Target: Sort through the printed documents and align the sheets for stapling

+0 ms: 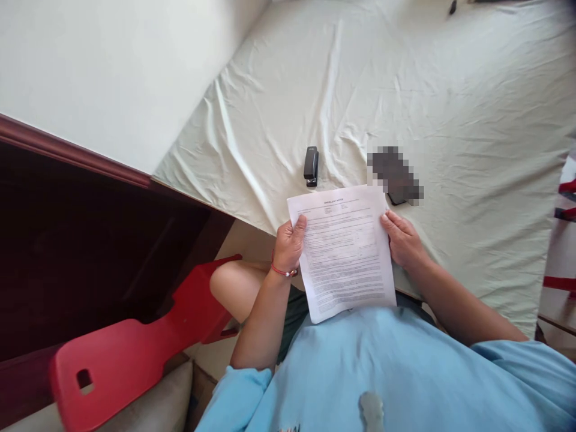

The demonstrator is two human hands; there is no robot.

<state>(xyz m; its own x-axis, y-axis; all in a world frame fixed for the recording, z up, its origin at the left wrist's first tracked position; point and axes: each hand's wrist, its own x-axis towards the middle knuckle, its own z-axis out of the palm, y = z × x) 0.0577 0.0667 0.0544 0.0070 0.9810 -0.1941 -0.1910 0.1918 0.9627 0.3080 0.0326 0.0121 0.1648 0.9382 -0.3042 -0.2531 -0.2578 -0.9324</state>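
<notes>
A white printed sheet of paper [344,258], perhaps more than one sheet, is held upright-side to me between both hands over the table's near edge. My left hand [289,243] grips its left edge, thumb on the front. On the right edge, my right hand [402,237] pinches the paper, its thumb and fingers closed. Just beyond the paper's top lies a black stapler [311,166], touched by neither hand. A dark, pixelated flat object [398,180] rests on the cloth beyond my right hand; its kind is hidden.
A pale wrinkled cloth [472,120] covers the table. A red plastic chair [117,360] stands at the lower left, near a cushion [171,393]. Dark wooden furniture [81,240] and a white wall [103,72] border the left side. A small black item [452,7] lies at the far edge.
</notes>
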